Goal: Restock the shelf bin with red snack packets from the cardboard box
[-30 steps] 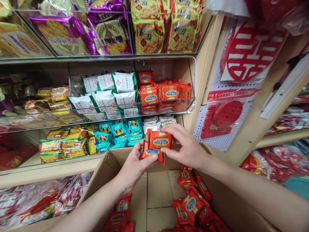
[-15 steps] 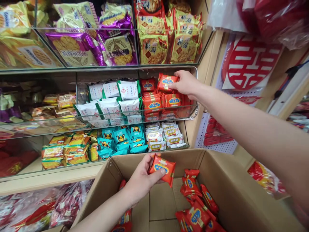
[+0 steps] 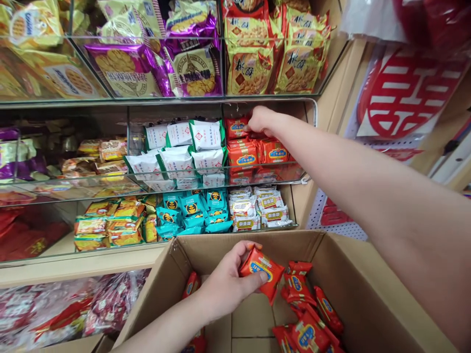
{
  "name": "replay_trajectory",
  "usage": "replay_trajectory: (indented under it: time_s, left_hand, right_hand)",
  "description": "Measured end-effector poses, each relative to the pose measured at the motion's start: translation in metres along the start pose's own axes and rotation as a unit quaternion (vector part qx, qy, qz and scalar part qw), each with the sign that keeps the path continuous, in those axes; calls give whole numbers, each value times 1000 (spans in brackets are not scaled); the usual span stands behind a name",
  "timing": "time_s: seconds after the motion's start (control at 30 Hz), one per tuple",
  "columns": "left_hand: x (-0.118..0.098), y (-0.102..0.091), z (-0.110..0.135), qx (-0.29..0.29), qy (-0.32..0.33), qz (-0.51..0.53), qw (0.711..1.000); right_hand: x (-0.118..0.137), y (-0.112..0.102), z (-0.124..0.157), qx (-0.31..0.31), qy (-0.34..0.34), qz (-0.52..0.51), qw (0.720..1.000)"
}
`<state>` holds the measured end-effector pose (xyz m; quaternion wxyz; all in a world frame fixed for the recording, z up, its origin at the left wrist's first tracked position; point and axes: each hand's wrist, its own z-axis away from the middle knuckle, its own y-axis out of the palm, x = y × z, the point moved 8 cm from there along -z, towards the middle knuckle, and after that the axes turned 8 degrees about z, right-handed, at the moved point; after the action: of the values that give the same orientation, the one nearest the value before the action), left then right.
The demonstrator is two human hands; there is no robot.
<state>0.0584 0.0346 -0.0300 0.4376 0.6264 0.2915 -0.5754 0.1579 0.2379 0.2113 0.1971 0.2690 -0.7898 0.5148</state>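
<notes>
Shelving (image 3: 121, 262) with transparent fronts rises ahead of both grips, its tiers seemingly divided so that each kind of snack keeps to its own bay. Below the right grip, an open cardboard box (image 3: 358, 274) surrounds the left grip's space, close under the shelf, probably to keep the reach short. Right of the right grip hangs a red double-happiness decoration (image 3: 408, 98). Left of that grip, white-and-green packets (image 3: 180, 164) lean in rows; just beneath it, stacked red soda-biscuit packets (image 3: 245, 157) face outward, likely so the labels read. More loose red packets (image 3: 309, 336) lie jumbled in the box, right of and below the left grip.

The right grip (image 3: 262, 120) is inside the red stack's bay, fingers bent down; they are hidden, so whether it holds anything I cannot tell. The left grip (image 3: 228, 287) pinches one red soda-biscuit packet (image 3: 268, 264), thumb across its front, fingers behind, apparently steadying the slick wrapper above the box.
</notes>
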Motion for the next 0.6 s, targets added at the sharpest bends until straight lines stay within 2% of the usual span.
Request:
replay_trajectory:
  time_s: [0.1, 0.23, 0.33, 0.43, 0.53, 0.57, 0.6]
  left_hand:
    - [3, 4, -1, 17, -8, -2, 1000]
    - [7, 7, 0, 36, -11, -37, 999]
    - [16, 1, 2, 34, -38, -201, 978]
    - [42, -11, 6, 42, -117, -359, 925]
    - [77, -19, 12, 62, -188, -430, 881]
    - [88, -19, 13, 73, -206, -451, 865]
    - [96, -17, 14, 85, -222, -468, 851]
  right_hand:
    - [4, -2, 2, -1, 2, 82, 997]
    - [13, -11, 11, -16, -32, 150, 988]
    - [16, -23, 31, -61, -62, 204, 975]
    - [16, -34, 74, -110, -129, 237, 956]
    - [11, -42, 140, -124, -232, 227, 937]
    - [4, -47, 160, -123, -239, 216, 939]
    - [-9, -55, 175, -125, -213, 195, 949]
